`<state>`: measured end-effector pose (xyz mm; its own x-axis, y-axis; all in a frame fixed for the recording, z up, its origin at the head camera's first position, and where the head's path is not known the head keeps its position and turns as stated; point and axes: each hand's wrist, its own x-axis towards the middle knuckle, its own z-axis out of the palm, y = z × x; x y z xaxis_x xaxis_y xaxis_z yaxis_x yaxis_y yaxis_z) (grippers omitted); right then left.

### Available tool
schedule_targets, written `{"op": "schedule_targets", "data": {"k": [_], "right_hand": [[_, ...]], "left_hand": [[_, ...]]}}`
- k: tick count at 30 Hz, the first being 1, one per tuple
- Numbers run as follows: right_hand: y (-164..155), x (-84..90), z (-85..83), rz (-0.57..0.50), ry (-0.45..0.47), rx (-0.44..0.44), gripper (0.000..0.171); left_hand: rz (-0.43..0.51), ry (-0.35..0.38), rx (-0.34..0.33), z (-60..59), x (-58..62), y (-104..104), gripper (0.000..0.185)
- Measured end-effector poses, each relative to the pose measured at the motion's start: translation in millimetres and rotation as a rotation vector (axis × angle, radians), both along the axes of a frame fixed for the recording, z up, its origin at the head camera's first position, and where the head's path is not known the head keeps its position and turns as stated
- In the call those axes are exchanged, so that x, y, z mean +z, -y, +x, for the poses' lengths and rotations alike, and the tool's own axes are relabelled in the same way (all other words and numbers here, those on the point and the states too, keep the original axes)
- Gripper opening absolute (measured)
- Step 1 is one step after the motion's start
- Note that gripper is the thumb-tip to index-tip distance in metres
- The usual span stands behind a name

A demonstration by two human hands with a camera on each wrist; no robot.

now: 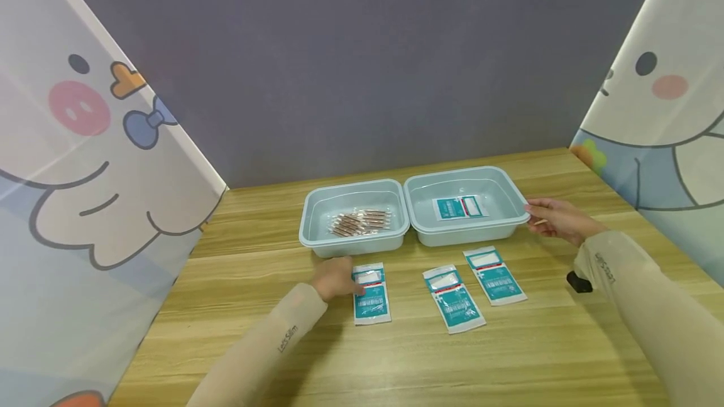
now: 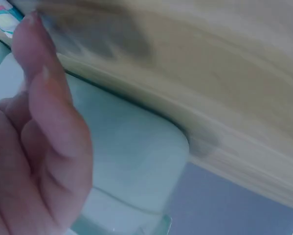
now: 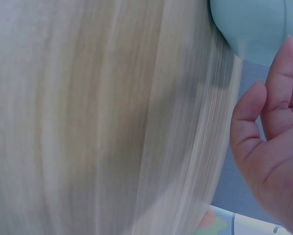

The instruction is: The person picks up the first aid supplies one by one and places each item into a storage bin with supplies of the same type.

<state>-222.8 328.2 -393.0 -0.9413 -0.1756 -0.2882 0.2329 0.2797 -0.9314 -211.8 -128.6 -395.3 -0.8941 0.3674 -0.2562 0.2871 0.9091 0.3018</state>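
Cream long sleeves with dark lettering (image 1: 266, 339) reach in closest to me over the yellowish wood-grain table (image 1: 232, 275). My landmark is the pale blue plastic tray (image 1: 357, 247) holding brown sticks in clear wrap (image 1: 359, 223). Just in front of it lies a flat teal-and-white rectangular packet (image 1: 372, 304), with the left hand (image 1: 334, 278) at its left edge. I see 2 of that hand's fingers slightly bent and close together; I cannot tell whether the others pinch the packet. Right of the landmark sits a matching second tray (image 1: 469, 232) with 1 similar packet (image 1: 460, 207) inside. At that tray's end farthest from the landmark, the right hand (image 1: 557, 218) touches the rim, 2 fingers a little apart; whether the rest clamp it I cannot tell.

I'd judge the step in hand is getting hold of the packet; the next move calls for a firm pinch and lift. It looks glossy and smooth, with a white panel, a thin red stripe and white print. Forward and right of the landmark lie 2 more packets (image 1: 454, 300).
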Motion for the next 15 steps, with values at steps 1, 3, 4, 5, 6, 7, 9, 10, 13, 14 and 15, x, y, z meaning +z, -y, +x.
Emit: {"op": "schedule_targets", "data": {"k": [1,3,4,5,6,7,9,10,13,14,15], "right_hand": [[-0.2,-0.2,0.0,0.000,0.001,-0.003,0.062],[-0.6,-0.5,0.0,0.001,0.001,-0.005,0.063],[-0.8,-0.6,-0.1,-0.001,0.002,-0.008,0.063],[-1.1,-0.6,0.1,-0.004,0.003,-0.010,0.063],[-1.5,-0.7,0.1,-0.005,0.004,-0.012,0.063],[-1.9,-0.9,0.2,-0.009,0.006,-0.015,0.063],[-2.3,-1.1,0.2,-0.013,0.005,-0.013,0.063],[-2.4,-1.4,0.2,-0.016,0.007,-0.015,0.063],[-1.4,-1.9,0.1,-0.022,0.010,-0.019,0.062],[-1.0,-2.1,0.0,-0.022,0.012,-0.021,0.061],[-0.8,-2.3,0.0,-0.023,0.014,-0.022,0.061]], "left_hand": [[-0.013,-0.005,0.001,0.4,0.1,0.4,0.036],[-0.023,-0.003,-0.011,0.7,0.3,1.0,0.037],[-0.024,-0.005,-0.026,0.2,0.1,1.2,0.035],[-0.017,0.000,-0.042,-0.3,0.3,0.9,0.033],[-0.010,0.011,-0.058,-0.9,0.8,0.2,0.033],[-0.005,0.019,-0.080,-1.6,1.2,-0.6,0.035],[0.002,0.034,-0.121,-2.8,1.5,-2.8,0.041],[0.007,0.046,-0.136,-3.2,1.5,-4.0,0.044],[0.037,0.077,-0.160,-2.8,0.9,-7.0,0.047],[0.056,0.088,-0.159,-2.0,0.5,-7.9,0.048],[0.075,0.099,-0.152,-0.9,0.1,-8.8,0.049]]}}
